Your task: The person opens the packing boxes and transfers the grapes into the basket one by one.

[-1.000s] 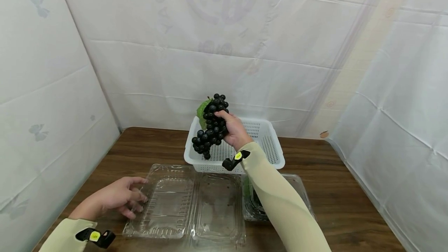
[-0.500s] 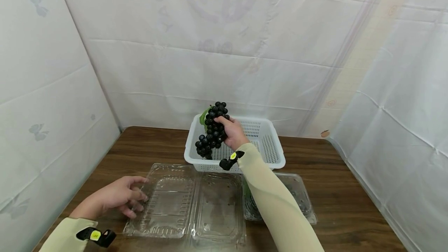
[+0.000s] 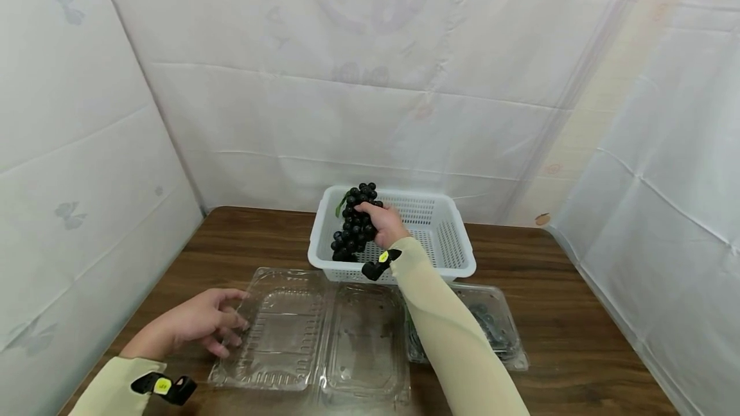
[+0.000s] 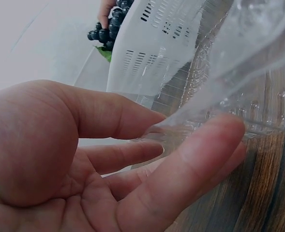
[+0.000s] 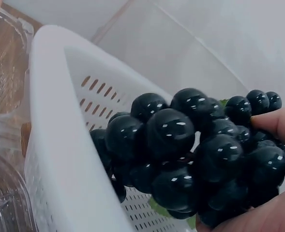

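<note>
My right hand (image 3: 387, 222) grips a bunch of black grapes (image 3: 355, 226) with a green leaf (image 4: 103, 53). The bunch hangs down inside the left part of a white perforated basket (image 3: 428, 269); in the right wrist view the grapes (image 5: 171, 137) overlap the basket's rim (image 5: 50, 121). My thumb lies over the bunch, with other fingers hidden beneath it. My left hand (image 3: 199, 323) is at the left edge of an open clear plastic clamshell (image 3: 283, 339). In the left wrist view, its fingers are loosely bent, thumb tip (image 4: 152, 121) at the plastic edge, gap to the forefinger.
To the right of the open clamshell stands a closed clear container (image 3: 500, 323) with dark contents, partly hidden by my right sleeve (image 3: 457, 339). The brown wooden table (image 3: 555, 294) is bounded by white sheets (image 3: 347, 114) at the back and sides.
My right hand has lowered the grapes deeper into the basket, and the leaf is now mostly hidden behind them. The left hand has stayed at the clamshell's edge.
</note>
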{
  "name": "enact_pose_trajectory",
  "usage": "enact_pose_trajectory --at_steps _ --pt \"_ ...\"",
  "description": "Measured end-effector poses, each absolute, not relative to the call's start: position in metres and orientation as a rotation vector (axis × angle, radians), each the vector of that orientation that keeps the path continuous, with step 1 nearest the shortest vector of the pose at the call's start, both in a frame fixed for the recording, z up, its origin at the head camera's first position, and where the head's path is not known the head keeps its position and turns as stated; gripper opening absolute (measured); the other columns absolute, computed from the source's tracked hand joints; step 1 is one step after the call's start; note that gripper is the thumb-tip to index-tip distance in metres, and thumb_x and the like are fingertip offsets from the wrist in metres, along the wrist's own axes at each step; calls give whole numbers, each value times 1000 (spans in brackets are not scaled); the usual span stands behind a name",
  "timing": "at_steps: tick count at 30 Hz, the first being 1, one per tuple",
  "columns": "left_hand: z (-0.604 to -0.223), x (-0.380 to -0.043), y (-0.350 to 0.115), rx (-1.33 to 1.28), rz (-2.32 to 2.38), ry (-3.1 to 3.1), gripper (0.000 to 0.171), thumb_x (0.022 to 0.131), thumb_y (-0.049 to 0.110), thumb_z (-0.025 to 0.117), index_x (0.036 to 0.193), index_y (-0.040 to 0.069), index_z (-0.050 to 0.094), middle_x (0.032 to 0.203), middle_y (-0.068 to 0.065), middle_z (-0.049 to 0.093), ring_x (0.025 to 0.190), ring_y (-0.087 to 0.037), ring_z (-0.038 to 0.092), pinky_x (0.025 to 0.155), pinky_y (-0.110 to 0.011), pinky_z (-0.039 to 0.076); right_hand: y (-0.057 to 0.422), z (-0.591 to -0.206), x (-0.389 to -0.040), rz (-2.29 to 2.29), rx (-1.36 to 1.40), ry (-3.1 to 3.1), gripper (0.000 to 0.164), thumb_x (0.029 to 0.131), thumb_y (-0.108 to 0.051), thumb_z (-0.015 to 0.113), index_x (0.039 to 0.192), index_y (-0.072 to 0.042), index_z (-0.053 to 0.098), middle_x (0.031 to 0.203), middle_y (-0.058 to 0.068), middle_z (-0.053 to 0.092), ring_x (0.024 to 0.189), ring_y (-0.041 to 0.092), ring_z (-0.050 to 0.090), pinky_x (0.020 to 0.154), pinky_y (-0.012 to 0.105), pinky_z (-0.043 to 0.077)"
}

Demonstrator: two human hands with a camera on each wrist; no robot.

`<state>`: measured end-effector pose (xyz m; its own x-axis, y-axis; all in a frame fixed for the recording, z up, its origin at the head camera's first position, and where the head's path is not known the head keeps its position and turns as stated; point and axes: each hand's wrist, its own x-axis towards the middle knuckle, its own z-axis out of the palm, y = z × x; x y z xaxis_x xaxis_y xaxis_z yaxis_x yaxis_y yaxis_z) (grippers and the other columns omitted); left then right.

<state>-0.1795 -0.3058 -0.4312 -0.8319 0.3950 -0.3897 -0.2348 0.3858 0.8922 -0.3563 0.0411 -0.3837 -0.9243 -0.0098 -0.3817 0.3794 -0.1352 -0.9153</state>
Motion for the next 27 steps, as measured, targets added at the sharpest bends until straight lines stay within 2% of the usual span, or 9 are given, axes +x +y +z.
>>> enact_pose_trajectory --at_steps 4,7,9,11,13,16,20,24,27 --pt "-430 -179 -307 128 1466 2097 71 97 2 59 153 -17 19 113 -22 72 87 -31 73 63 -45 64 40 -389 -357 -2051 447 1941 105 86 -27 82 166 -18 16 171 12 16 116 18 56 70 27 45" --pt "-430 -179 -308 119 1458 2102 71 97 2 59 153 -16 19 113 -22 72 88 -31 73 64 -45 64 38 -394 -359 -2006 464 1966 105 87 -27 82 166 -19 14 172 12 15 101 14 48 63 29 37" --pt "-430 -180 -309 123 1454 2103 71 97 2 58 153 -16 19 113 -22 72 88 -31 73 64 -45 64 36 -397 -359 -1997 466 1964 108 88 -28 81 167 -19 8 173 12 9 103 17 48 69 31 42" --pt "-430 -180 -310 126 1452 2103 71 98 2 58 153 -16 19 113 -22 72 88 -31 73 64 -45 64 35 -399 -359 -1998 454 1951 111 90 -27 80 167 -17 1 173 12 1 139 23 39 96 34 50" --pt "-430 -180 -310 128 1454 2098 70 98 2 58 153 -16 19 113 -22 71 89 -31 73 64 -45 64 34 -400 -358 -1990 436 1944 113 91 -26 79 166 -14 -5 173 12 -4 158 30 14 120 43 38" --pt "-430 -178 -310 125 1457 2091 70 98 2 57 154 -16 18 114 -21 71 89 -31 73 64 -45 64 33 -402 -358 -1919 417 1987 114 92 -27 78 165 -12 -8 173 13 -6 159 32 13 114 40 42" --pt "-430 -177 -310 122 1461 2089 70 98 2 58 154 -16 19 113 -21 71 89 -32 73 64 -45 64 33 -403 -359 -1783 422 2063 111 93 -32 77 165 -12 -6 173 15 0 117 18 57 71 31 42" --pt "-430 -177 -309 128 1458 2093 70 98 2 58 153 -16 20 113 -21 71 89 -32 73 64 -45 64 32 -405 -356 -1785 409 2078 101 94 -28 75 165 -7 7 172 17 10 143 29 44 107 36 50" --pt "-430 -178 -309 130 1455 2096 70 97 1 58 153 -16 20 113 -21 71 89 -32 73 64 -44 64 32 -407 -355 -1787 379 2084 88 95 -24 74 163 -4 22 170 19 20 141 31 46 105 37 50"
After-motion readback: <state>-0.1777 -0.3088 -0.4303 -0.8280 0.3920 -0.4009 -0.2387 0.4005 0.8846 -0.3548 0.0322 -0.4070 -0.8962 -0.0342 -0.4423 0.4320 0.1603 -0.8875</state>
